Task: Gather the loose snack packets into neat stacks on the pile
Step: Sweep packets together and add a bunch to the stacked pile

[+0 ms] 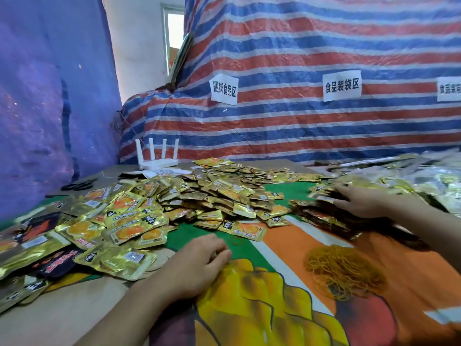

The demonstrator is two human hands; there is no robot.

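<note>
Printed cloth [311, 250] under packets [199, 196], rubber bands [344, 270].

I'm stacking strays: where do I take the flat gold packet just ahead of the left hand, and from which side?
Probably its near long edge, approached from the left hand: the gold packet lies flat, far edge against the pile, near edge free on cloth.

Snack packets [22, 257] run off the left edge; third paper sign [449, 92] is cropped (text blurred).
</note>
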